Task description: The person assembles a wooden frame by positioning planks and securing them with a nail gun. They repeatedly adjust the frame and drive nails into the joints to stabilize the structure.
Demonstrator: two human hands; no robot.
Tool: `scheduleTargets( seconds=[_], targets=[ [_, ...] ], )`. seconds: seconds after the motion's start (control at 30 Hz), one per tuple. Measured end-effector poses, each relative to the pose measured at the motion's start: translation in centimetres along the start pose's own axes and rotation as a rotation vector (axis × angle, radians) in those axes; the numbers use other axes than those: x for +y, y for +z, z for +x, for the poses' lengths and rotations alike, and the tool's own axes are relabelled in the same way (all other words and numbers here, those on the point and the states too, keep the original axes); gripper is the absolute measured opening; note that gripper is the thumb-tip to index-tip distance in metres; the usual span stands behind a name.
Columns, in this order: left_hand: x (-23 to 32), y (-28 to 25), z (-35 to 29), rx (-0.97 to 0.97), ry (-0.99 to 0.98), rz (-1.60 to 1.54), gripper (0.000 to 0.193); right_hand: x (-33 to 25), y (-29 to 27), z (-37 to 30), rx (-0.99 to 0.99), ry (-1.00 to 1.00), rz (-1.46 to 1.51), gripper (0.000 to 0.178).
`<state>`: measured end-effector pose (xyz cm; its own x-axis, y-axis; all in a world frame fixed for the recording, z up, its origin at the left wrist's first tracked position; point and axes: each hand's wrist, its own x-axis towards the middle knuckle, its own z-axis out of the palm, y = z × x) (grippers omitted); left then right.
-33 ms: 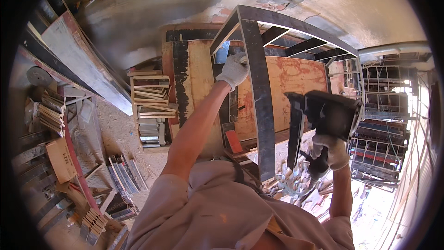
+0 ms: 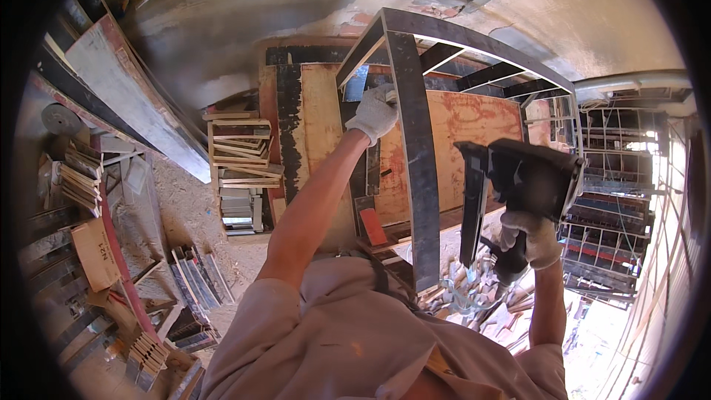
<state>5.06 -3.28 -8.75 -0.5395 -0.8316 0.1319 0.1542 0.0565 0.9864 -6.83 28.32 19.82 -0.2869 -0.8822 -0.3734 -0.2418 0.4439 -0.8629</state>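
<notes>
My left hand (image 2: 374, 114), in a pale knitted glove, is closed on the left edge of a dark-faced wooden frame (image 2: 412, 141), near its upper left corner. The frame stands tilted over the bench and has several short cross pieces along its far side. In my right hand (image 2: 535, 241), also gloved, is a black nail gun (image 2: 535, 178) with a long magazine, gripped by its handle. The nail gun is held up to the right of the frame's near-side board. Where its nose points is hard to make out.
Beneath the frame lies a plywood-topped bench (image 2: 474, 148), with a red block (image 2: 373, 227) at its near edge. Stacked wooden strips (image 2: 241, 155) stand left of it. Farther left are a cardboard box (image 2: 96, 255) and a long board (image 2: 133, 96). Scrap pieces (image 2: 474, 289) lie below at right.
The nail gun and my right hand have shifted very slightly upward. My left hand and the frame look almost unmoved.
</notes>
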Motion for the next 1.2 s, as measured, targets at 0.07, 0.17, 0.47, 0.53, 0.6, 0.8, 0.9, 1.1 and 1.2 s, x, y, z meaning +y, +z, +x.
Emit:
scheduleTargets(
  seconds=[0.07,0.17,0.47,0.53,0.6,0.8,0.9,1.1,1.2],
  targets=[
    [1.1,0.3,-0.5,-0.034,0.006,-0.007,0.016,-1.3,-0.6,2.3,-0.071,-0.065,-0.189,0.011],
    [2.5,-0.5,-0.5,-0.046,0.011,0.133,0.016,-3.2,-0.6,6.0,-0.155,-0.178,-0.201,0.011],
    [0.4,0.2,-0.2,-0.074,0.024,0.069,0.013,-6.3,1.1,12.3,-0.203,-0.065,-0.213,0.013],
    [-1.1,0.5,0.2,-0.046,0.052,0.007,0.013,-7.0,1.3,13.1,-0.264,-0.084,-0.337,0.013],
    [-0.6,0.2,0.1,-0.060,0.049,0.072,0.014,-7.6,1.6,13.4,-0.249,0.000,-0.304,0.010],
    [1.1,-0.1,-0.5,-0.072,0.021,0.054,0.015,-6.5,0.1,13.6,-0.364,-0.136,-0.401,0.010],
    [0.6,-0.2,-0.5,-0.054,-0.002,0.031,0.014,-8.1,1.7,13.7,-0.275,-0.053,-0.260,0.008],
    [2.8,-0.8,-0.5,-0.086,-0.034,0.030,0.015,-8.6,0.4,13.7,-0.334,0.011,-0.359,0.007],
    [3.8,-1.1,-0.8,-0.074,-0.047,0.097,0.015,-8.6,0.5,13.8,-0.370,-0.070,-0.475,0.003]
  ],
)
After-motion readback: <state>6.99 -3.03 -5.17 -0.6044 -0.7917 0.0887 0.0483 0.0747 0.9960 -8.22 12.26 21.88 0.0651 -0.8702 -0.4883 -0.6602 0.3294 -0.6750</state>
